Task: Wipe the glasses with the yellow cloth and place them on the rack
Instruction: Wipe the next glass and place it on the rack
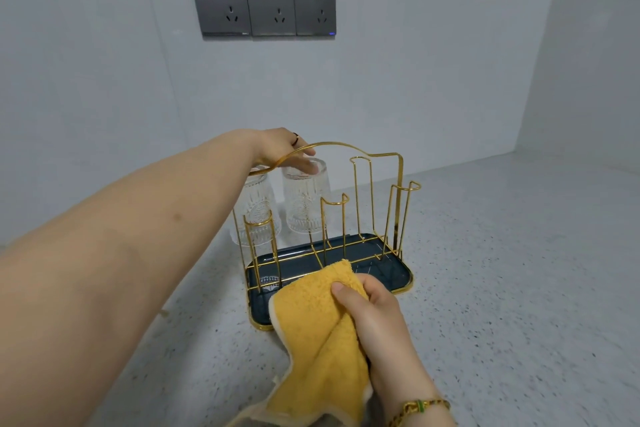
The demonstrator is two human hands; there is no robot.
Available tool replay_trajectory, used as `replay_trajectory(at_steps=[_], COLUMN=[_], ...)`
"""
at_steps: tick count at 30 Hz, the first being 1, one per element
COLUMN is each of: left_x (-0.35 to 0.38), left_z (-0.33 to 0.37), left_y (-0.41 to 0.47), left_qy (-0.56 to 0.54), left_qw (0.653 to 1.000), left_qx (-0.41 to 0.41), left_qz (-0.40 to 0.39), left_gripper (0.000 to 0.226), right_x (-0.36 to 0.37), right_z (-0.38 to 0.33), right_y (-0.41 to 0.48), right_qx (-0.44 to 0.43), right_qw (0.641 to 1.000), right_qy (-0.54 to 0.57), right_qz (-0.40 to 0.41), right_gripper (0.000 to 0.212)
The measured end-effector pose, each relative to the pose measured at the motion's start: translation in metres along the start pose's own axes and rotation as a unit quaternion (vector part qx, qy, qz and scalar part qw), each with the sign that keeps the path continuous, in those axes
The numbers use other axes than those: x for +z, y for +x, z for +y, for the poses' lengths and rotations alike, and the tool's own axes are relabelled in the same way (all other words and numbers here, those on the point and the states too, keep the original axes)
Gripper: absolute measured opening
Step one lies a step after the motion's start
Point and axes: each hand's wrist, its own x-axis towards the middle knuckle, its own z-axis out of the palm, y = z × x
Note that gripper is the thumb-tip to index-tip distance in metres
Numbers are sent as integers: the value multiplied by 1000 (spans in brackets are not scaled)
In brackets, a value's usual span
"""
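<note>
A gold wire rack [360, 163] stands on a dark blue tray [398, 279] on the speckled counter. Two clear patterned glasses stand upside down at the rack's back left: a left glass [254, 215] and a right glass [306, 204]. Whether they sit on pegs or behind the rack I cannot tell. My left hand [287, 149] reaches over the rack's handle, its fingers wrapped round the right glass's upturned base. My right hand [372, 315] grips the bunched yellow cloth [318, 340] in front of the tray; the cloth hangs down over the tray's near corner.
Three dark wall sockets [263, 5] are on the grey wall behind the rack. The rack's front and right pegs [403, 191] carry nothing. A side wall closes the counter at the right. The speckled counter [502, 288] spreads to the right of the tray.
</note>
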Motion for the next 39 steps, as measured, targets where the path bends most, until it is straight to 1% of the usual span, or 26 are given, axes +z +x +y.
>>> replay_trajectory(at_steps=[4, 7, 11, 13, 14, 15, 18, 20, 22, 23, 25, 27, 29, 31, 33, 34, 37, 39], left_x=[-13, -31, -39, -34, -28, -19, 13, 31, 42, 45, 50, 54, 58, 63, 65, 65, 71, 80], left_z=[-6, -16, -29, -45, -54, -64, -94, -117, -145, -159, -182, -197, -210, -217, -220, -222, -235, -253], left_y=[-23, -64, -124, -165, -184, -205, -264, -295, -318, -326, -336, -338, -339, -335, -331, -328, -317, -306], left_qy=[-71, -102, -124, -165, -189, -205, -231, -255, -270, -271, -264, -265, -274, -270, -274, -283, -291, -296], left_qw=[992, 976, 955, 940, 931, 924, 904, 878, 846, 832, 823, 827, 836, 848, 860, 860, 849, 844], left_qx=[-9, -6, 7, 1, -2, -9, -51, -97, -154, -184, -235, -284, -305, -309, -297, -287, -296, -305], left_qz=[108, 194, 269, 299, 312, 324, 357, 392, 434, 447, 445, 406, 365, 335, 314, 313, 328, 327], left_gripper=[42, 33, 23, 13, 12, 17, 30, 28, 19, 21, 36, 54, 70, 84, 91, 93, 101, 104], right_x=[2, 9, 12, 21, 27, 35, 57, 69, 83, 89, 106, 123, 144, 162, 180, 186, 197, 198], right_z=[0, -2, -6, -6, -5, -4, 1, 3, 4, 5, 5, 4, 5, 8, 16, 21, 36, 39], right_y=[-1, -6, -14, -24, -30, -36, -52, -62, -71, -74, -81, -83, -82, -81, -83, -85, -93, -94], right_qx=[-11, -33, -86, -109, -116, -117, -135, -155, -160, -160, -160, -141, -107, -73, -61, -55, -38, -40], right_qw=[1000, 999, 994, 991, 990, 990, 988, 984, 984, 984, 985, 989, 993, 993, 991, 989, 986, 989], right_qy=[1, -36, -66, -71, -70, -64, -67, -78, -79, -76, -60, -20, 21, 65, 88, 99, 121, 115], right_qz=[3, 3, 29, 41, 46, 47, 47, 39, 31, 29, 34, 44, 54, 64, 84, 95, 106, 88], right_gripper=[4, 4, 5, 6, 7, 7, 9, 9, 7, 7, 10, 11, 10, 10, 12, 13, 14, 10])
